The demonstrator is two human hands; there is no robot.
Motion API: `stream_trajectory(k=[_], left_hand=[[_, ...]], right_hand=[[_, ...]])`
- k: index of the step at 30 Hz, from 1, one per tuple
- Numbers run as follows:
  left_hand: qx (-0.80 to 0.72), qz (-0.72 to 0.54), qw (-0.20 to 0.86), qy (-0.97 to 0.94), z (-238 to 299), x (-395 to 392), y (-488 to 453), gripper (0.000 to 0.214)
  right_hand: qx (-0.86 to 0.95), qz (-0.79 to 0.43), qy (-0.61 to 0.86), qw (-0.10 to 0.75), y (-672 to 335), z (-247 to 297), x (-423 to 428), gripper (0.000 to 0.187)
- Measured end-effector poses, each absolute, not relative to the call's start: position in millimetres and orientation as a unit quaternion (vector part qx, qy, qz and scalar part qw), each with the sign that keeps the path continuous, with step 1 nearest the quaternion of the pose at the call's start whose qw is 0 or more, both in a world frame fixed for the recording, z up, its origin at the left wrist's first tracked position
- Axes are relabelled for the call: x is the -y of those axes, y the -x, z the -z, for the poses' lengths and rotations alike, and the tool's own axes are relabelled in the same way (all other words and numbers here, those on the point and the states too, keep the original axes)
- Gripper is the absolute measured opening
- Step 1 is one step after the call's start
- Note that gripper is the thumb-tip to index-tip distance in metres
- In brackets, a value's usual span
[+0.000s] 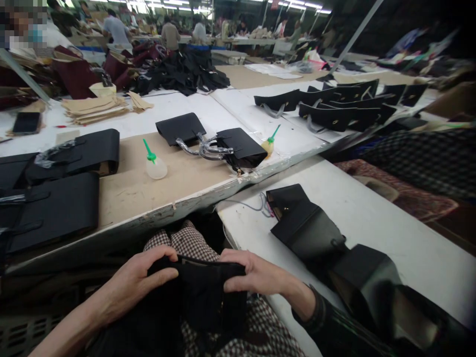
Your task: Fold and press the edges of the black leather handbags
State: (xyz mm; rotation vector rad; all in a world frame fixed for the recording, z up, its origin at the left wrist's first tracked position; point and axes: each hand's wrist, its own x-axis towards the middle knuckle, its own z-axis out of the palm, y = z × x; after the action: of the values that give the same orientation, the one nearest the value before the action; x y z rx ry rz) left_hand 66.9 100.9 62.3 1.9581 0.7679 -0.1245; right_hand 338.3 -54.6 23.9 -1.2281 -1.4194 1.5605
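From my head-worn camera I face forward and down: left hand [148, 270] and right hand [256, 272] near, ceiling lights [311, 5] far.

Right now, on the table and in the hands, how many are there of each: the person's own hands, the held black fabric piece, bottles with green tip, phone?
Left hand and right hand: 2
Held black fabric piece: 1
Whitish bottle and yellowish bottle, green-tipped: 2
Phone: 1
Total: 6

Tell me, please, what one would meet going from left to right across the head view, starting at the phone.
Phone, tan sheets, left hand, black piece, right hand, dark checked cloth.
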Motion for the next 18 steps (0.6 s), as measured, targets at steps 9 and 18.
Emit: stream_trajectory(k=[9,18], left_hand=[[-0.254,0.047,0.502,-0.825,-43.6,-112.4,-86.6,0.024],[-0.267,0.053,0.461,-0.845,-50.4,-105.3,-88.2,0.027]], right_hand=[[0.469,-0.642,0.495,0.351,-340.5,-26.4,61.4,0.044],[0.467,-0.609,0.523,0.371,-338.5,-22.1,62.4,0.047]])
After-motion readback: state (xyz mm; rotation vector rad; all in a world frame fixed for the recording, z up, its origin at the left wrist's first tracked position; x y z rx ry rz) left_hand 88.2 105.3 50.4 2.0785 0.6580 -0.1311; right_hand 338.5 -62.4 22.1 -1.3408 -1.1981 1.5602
